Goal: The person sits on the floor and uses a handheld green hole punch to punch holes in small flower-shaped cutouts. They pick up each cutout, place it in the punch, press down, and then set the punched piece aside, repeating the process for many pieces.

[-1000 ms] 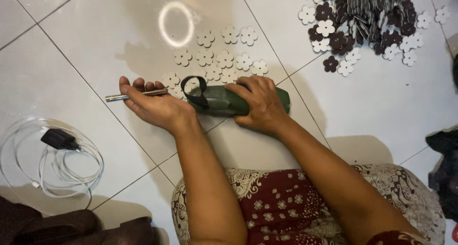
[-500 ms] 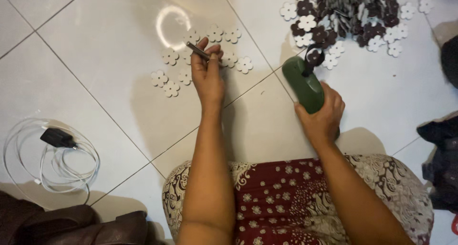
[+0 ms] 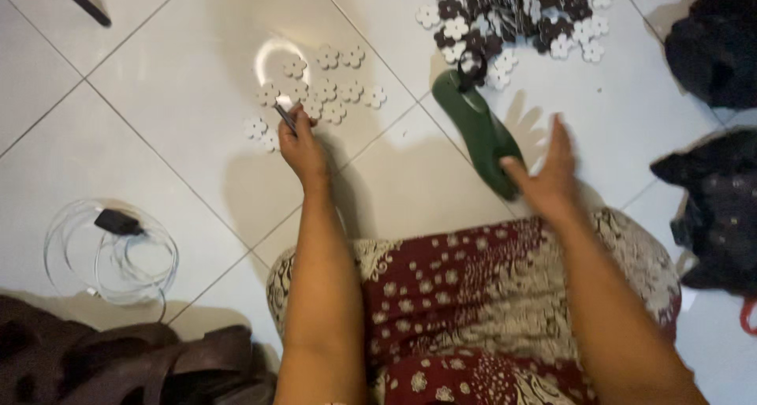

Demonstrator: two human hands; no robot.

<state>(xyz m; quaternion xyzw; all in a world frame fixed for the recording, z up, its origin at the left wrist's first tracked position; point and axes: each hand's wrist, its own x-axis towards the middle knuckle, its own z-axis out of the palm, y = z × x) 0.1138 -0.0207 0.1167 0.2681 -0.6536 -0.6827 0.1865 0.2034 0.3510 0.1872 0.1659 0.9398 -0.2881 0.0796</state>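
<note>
A thin dark stick (image 3: 285, 119) is pinched in the left hand (image 3: 302, 146) at centre-left of the frame, its tip laid among a loose cluster of white flower pieces (image 3: 325, 89) on the tiled floor (image 3: 158, 137). The right hand (image 3: 546, 176) is spread flat, fingers apart, holding nothing, just beside the lower end of a green tool (image 3: 478, 133). The tool's long axis runs diagonally from upper left to lower right, its looped end touching a heap of dark and white flower pieces (image 3: 520, 14) at top centre. Bare tiles lie between the hands. A coiled cable (image 3: 110, 251) is noted at lower left, dark cloth (image 3: 710, 42) at the right edge.
</note>
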